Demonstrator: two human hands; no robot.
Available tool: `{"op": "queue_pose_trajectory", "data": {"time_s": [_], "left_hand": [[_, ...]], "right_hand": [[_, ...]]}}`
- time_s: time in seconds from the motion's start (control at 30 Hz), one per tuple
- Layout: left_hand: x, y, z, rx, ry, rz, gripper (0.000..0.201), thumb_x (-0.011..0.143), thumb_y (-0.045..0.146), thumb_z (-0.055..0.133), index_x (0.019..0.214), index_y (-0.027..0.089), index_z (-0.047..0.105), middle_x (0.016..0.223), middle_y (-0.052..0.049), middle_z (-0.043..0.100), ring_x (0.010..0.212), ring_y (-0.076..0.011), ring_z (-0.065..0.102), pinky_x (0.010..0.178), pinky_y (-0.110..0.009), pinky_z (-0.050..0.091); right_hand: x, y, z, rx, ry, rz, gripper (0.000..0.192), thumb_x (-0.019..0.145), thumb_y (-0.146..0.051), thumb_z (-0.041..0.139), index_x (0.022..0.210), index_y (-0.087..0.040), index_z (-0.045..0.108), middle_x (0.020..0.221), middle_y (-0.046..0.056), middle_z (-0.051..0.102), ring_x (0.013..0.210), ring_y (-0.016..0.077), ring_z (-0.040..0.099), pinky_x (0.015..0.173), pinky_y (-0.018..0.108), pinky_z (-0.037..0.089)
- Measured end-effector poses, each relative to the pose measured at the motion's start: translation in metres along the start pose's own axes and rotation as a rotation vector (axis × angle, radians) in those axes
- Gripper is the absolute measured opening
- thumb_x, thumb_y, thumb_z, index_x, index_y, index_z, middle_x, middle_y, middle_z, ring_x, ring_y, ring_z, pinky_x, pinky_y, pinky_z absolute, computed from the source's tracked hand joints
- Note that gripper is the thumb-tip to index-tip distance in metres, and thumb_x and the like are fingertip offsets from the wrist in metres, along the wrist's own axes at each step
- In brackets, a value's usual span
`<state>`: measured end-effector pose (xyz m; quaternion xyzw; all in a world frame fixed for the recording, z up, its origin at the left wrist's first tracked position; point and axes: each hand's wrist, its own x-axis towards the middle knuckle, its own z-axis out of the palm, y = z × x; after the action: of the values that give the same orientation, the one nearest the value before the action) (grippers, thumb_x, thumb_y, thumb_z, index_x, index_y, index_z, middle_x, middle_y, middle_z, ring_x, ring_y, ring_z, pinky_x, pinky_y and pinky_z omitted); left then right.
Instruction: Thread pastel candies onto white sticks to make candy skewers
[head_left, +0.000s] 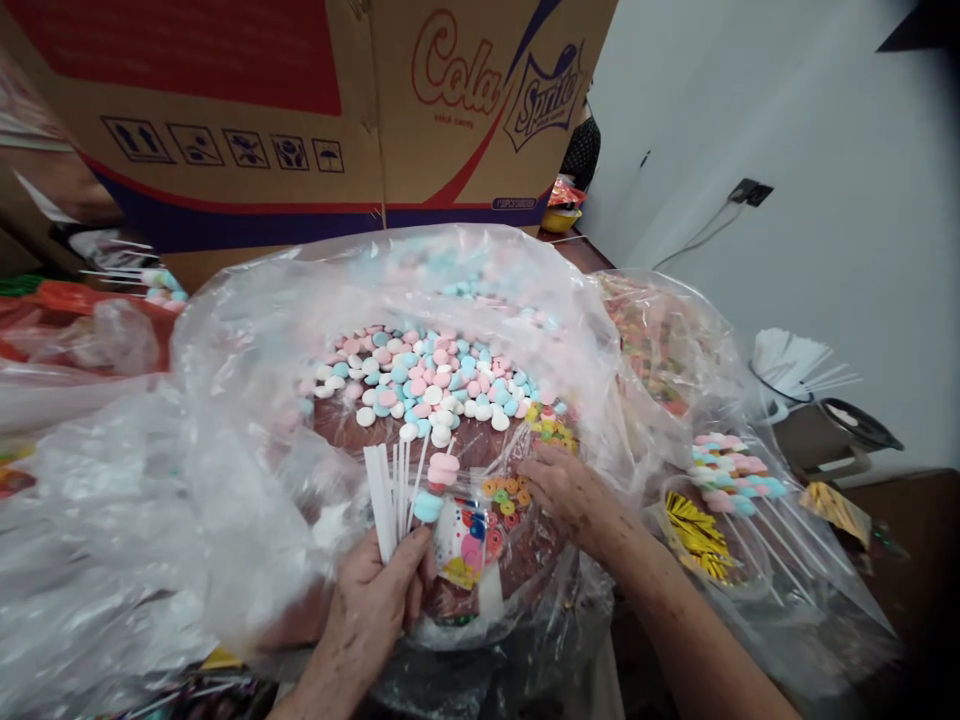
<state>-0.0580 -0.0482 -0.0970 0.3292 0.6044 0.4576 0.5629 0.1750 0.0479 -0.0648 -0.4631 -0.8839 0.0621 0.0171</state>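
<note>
My left hand [382, 585] is closed around a bunch of white sticks [394, 495]. It also holds a candy skewer with pink marshmallows [443, 468] and blue marshmallows [427, 506]. My right hand [566, 490] is at the small ring candies [508, 498], its fingers drawn together and the tips partly hidden; whatever they pinch is too small to make out. Yellow ring candies [553, 428] lie just beyond it. A printed packet [461, 540] sits between the hands. Pink, blue and white marshmallows [427, 385] lie heaped inside a large clear plastic bag [225, 330].
A big cardboard carton [375, 190] stands behind the bag. To the right are finished marshmallow skewers [739, 475], gold twist ties [697, 535], a bag of colourful candy [652, 340] and a container of white sticks [795, 360]. A red bag [75, 310] is at left.
</note>
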Motion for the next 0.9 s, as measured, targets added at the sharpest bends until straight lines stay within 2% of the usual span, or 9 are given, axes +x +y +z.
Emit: {"op": "queue_pose_trajectory", "data": {"time_s": [0.27, 0.37, 0.57, 0.73, 0.9], "left_hand": [[0.000, 0.006, 0.004, -0.016, 0.011, -0.025, 0.054, 0.068, 0.070, 0.068, 0.054, 0.019, 0.057, 0.028, 0.005, 0.043, 0.026, -0.0079, 0.034, 0.034, -0.020, 0.027], [0.001, 0.005, 0.003, -0.020, 0.008, -0.027, 0.054, 0.067, 0.070, 0.068, 0.054, 0.019, 0.057, 0.028, 0.005, 0.043, 0.027, -0.0081, 0.034, 0.034, -0.020, 0.027], [0.000, 0.003, 0.002, -0.002, 0.009, -0.019, 0.054, 0.070, 0.069, 0.067, 0.055, 0.018, 0.058, 0.029, 0.005, 0.044, 0.027, -0.0075, 0.034, 0.035, -0.019, 0.027], [0.000, 0.006, 0.003, 0.001, 0.016, -0.010, 0.051, 0.069, 0.067, 0.068, 0.056, 0.019, 0.057, 0.029, 0.005, 0.044, 0.027, -0.0080, 0.035, 0.034, -0.019, 0.028], [0.001, 0.003, 0.002, 0.017, 0.000, -0.012, 0.051, 0.072, 0.066, 0.066, 0.056, 0.019, 0.057, 0.028, 0.005, 0.044, 0.027, -0.0077, 0.034, 0.034, -0.019, 0.027]], "right_hand": [[0.002, 0.009, 0.001, 0.060, 0.000, -0.073, 0.019, 0.093, -0.007, 0.050, 0.088, -0.018, 0.064, 0.088, 0.006, 0.060, 0.084, 0.0194, 0.054, 0.079, 0.031, 0.044], [0.003, 0.009, 0.000, 0.052, 0.004, -0.073, 0.018, 0.092, -0.009, 0.051, 0.084, -0.019, 0.063, 0.086, 0.006, 0.058, 0.082, 0.0199, 0.053, 0.076, 0.031, 0.043], [0.001, 0.008, -0.009, 0.204, 0.125, -0.005, 0.017, 0.085, -0.006, 0.051, 0.075, -0.020, 0.053, 0.081, 0.002, 0.056, 0.077, 0.0168, 0.052, 0.071, 0.028, 0.040], [-0.005, -0.002, -0.018, 0.358, 0.033, -0.023, 0.021, 0.084, -0.003, 0.049, 0.073, -0.019, 0.056, 0.076, 0.000, 0.058, 0.074, 0.0139, 0.053, 0.068, 0.025, 0.039], [-0.005, -0.008, -0.007, 0.320, 0.017, 0.015, 0.019, 0.090, -0.007, 0.050, 0.077, -0.019, 0.058, 0.079, 0.001, 0.060, 0.079, 0.0165, 0.056, 0.072, 0.028, 0.042]]}}
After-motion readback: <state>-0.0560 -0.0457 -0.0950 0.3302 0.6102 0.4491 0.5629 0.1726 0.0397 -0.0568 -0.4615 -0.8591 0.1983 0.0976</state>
